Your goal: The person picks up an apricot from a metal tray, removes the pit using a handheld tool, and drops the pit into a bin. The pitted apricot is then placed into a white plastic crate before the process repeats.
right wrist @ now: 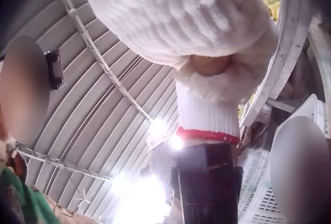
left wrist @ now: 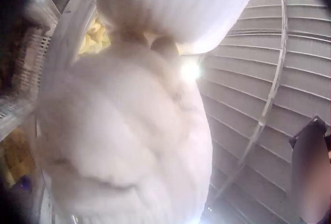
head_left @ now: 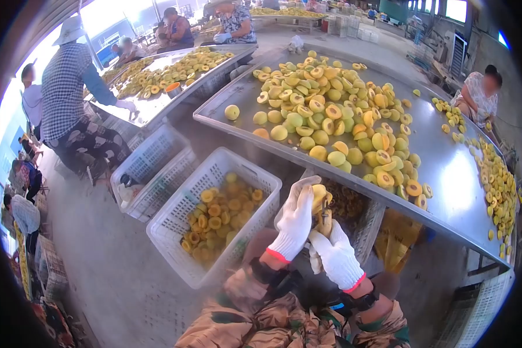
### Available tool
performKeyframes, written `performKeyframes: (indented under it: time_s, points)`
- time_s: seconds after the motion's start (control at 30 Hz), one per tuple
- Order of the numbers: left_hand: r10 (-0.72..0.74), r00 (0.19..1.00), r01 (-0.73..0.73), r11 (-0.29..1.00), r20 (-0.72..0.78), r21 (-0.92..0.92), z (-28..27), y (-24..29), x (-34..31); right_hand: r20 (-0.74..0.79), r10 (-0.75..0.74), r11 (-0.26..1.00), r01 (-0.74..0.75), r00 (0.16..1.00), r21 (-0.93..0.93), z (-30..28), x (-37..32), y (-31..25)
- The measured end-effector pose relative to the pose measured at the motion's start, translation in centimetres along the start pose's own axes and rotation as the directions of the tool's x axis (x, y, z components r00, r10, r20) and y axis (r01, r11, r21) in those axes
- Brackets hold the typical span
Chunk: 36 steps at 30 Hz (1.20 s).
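Bordering the hands [head_left: 294,223]: fruit-filled crate [head_left: 173,255] beside, metal table [head_left: 441,168] ahead.

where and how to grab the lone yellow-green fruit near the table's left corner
Probably by its sides, from above: the round yellow-green fruit stands apart from the heap of yellow fruit, leaving finger room, and the grey metal rim could hinder low fingers.
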<state>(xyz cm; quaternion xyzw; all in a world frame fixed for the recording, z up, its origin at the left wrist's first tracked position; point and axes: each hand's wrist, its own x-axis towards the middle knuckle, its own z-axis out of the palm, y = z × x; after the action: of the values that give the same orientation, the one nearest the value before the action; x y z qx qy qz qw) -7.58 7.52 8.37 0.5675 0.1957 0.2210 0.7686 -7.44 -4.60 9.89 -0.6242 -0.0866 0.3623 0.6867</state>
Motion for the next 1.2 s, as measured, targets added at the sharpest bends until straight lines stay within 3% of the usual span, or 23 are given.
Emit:
performKeyframes:
  time_s: [0.03, 0.1, 0.17, 0.2, 0.3, 0.37, 0.43, 0.53, 0.73, 0.83, 0.93, 1.0, 1.1, 1.13, 1.2]
  points:
    - [0.057, 0.998, -0.055, 0.996, -0.024, 0.074, 0.2, -0.6, 0.0, -0.030, -0.026, 1.000, 0.026, 0.999, -0.014, 0.0, 0.1, 0.4]
    - [-0.021, 0.999, 0.021, 1.000, -0.043, -0.002, 0.1, -1.3, 0.3, -0.089, -0.079, 0.996, 0.075, 0.993, -0.044, 0.2, 0.0, 0.8]
    - [0.037, 0.999, -0.037, 0.997, 0.000, -0.065, -0.1, -2.2, 0.5, -0.120, -0.086, 0.996, 0.088, 0.989, 0.014, -0.2, -0.1, 0.5]
    - [0.131, 0.990, -0.126, 0.987, 0.048, -0.095, -0.2, -2.6, 0.4, -0.135, -0.087, 0.995, 0.094, 0.987, 0.042, -0.4, -0.2, 0.4]
    - [0.342, 0.933, -0.356, 0.924, 0.110, 0.141, -0.3, -2.7, -0.2, -0.080, -0.030, 0.999, 0.032, 0.996, 0.024, -1.3, -0.2, -0.2]
    - [0.313, 0.942, -0.328, 0.933, 0.117, 0.147, -0.3, -2.4, -0.2, -0.084, 0.001, 0.998, 0.004, 0.996, 0.055, -1.3, -0.5, -0.7]
    - [0.131, 0.983, -0.119, 0.988, 0.126, -0.100, -0.4, -2.3, 0.3, -0.083, 0.021, 0.997, -0.015, 0.996, 0.072, -1.4, -0.7, -0.9]
    - [0.090, 0.986, -0.064, 0.982, 0.143, -0.178, -0.6, -3.3, 0.9, -0.060, 0.050, 0.995, -0.044, 0.997, 0.090, -1.9, -0.9, -0.7]
    - [0.065, 0.989, -0.047, 0.990, 0.134, -0.131, 0.1, -2.6, 0.4, 0.000, 0.104, 0.977, -0.102, 0.995, 0.187, -2.4, -0.8, -0.2]
    - [0.212, 0.972, -0.213, 0.977, 0.102, 0.000, 0.7, -2.6, 0.0, -0.025, 0.081, 0.981, -0.076, 0.996, 0.178, -2.2, -0.5, 0.4]
    - [0.166, 0.984, -0.168, 0.985, 0.063, 0.032, 1.0, -2.3, -0.7, -0.051, 0.043, 0.994, -0.038, 0.998, 0.099, -1.9, -0.3, 1.4]
    - [0.174, 0.982, -0.183, 0.971, 0.070, 0.155, 0.7, -2.5, -0.7, -0.073, 0.036, 0.999, -0.035, 0.997, 0.020, -1.6, -0.3, 2.0]
    - [0.015, 0.999, -0.020, 0.981, 0.031, 0.195, 1.1, -1.7, -0.6, -0.096, 0.054, 0.998, -0.056, 0.994, -0.009, -1.2, -0.6, 2.1]
    - [-0.065, 0.998, 0.062, 0.981, 0.012, 0.183, 1.3, -1.5, -0.6, -0.088, 0.066, 0.996, -0.060, 0.994, 0.068, -1.1, -0.6, 2.0]
    - [-0.044, 0.998, 0.042, 0.997, 0.039, 0.062, 1.5, -2.1, -0.8, -0.069, 0.086, 0.973, -0.069, 0.994, 0.222, -0.9, -0.8, 1.6]
